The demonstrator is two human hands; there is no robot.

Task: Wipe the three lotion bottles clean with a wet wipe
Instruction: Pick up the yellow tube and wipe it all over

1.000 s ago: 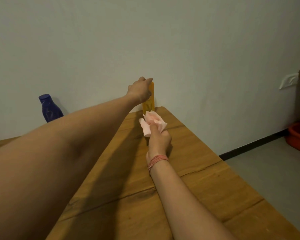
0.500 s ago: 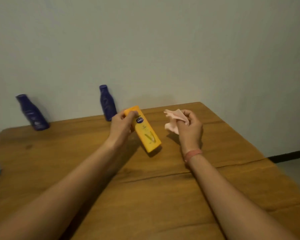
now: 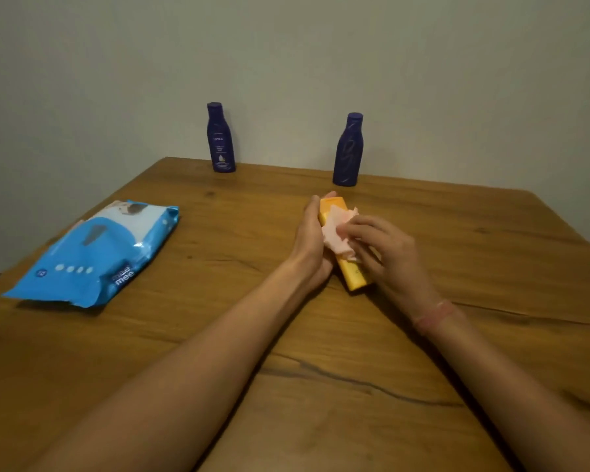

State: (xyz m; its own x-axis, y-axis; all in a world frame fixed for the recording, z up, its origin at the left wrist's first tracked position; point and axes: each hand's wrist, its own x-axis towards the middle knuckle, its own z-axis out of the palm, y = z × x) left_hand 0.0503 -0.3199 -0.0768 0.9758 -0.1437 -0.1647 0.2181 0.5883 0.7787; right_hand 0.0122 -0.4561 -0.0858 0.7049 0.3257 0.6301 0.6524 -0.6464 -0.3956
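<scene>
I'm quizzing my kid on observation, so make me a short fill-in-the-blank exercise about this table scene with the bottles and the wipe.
1. The left hand holds a bottle whose colour is ____.
2. The right hand presses a pink ____ against that bottle.
3. The number of dark blue bottles standing upright by the wall is ____.
4. The pack of wipes lying on the table is mostly ____ in colour.

Missing words: orange; wipe; two; blue

Table [image 3: 184, 335] grained wood; wipes pack [image 3: 92, 253] glossy plastic film; wipe [image 3: 336, 233] soft cloth.
</scene>
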